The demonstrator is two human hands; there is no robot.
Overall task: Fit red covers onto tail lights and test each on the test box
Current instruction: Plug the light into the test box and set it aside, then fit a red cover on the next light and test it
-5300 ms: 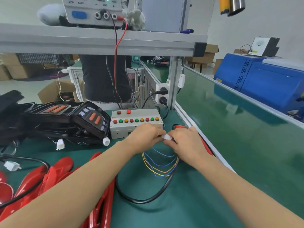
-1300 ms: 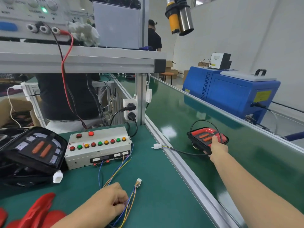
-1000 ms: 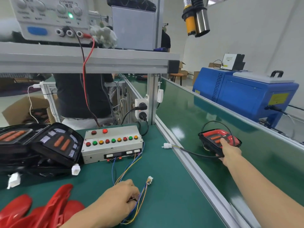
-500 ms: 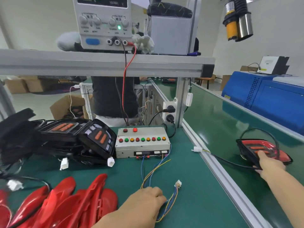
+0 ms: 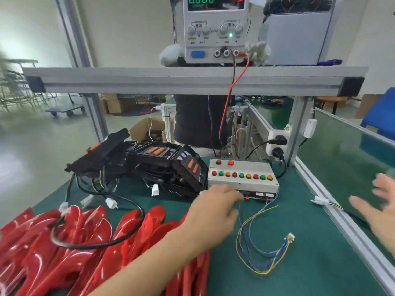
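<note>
Left hand (image 5: 211, 212) over the green bench (image 5: 310, 263), knuckles up, fingers loosely bent and holding nothing, fingertips just in front of the lower left edge of the test box (image 5: 242, 177). Right hand (image 5: 378, 210) at the right edge of view, blurred, fingers spread apart and empty, above the conveyor belt (image 5: 346, 154) beyond the aluminium rail (image 5: 350, 229).

Test box: grey, near the middle of the bench, two red buttons on top and a row of red, green and amber lamps below them; blue and yellow wires (image 5: 254, 238) looping from its front face to a small white plug (image 5: 290, 237) lying loose on the bench, right of the left hand and apart from it.

Tail lights (image 5: 162, 165): black housings with orange inserts, piled left of the test box and touching it, just beyond the left hand; white connectors (image 5: 155, 190) on black cables trailing from the pile.

Red covers (image 5: 70, 246): heaped at the near left of the bench, under and left of the left forearm; a black cable (image 5: 94, 244) looped over them.

White connector (image 5: 319, 200) with a black lead on the rail, between the two hands, nearer the right hand.

Power supply (image 5: 215, 28) on the upper shelf (image 5: 192, 80), green lamp lit, red and black leads dropping behind the test box.
</note>
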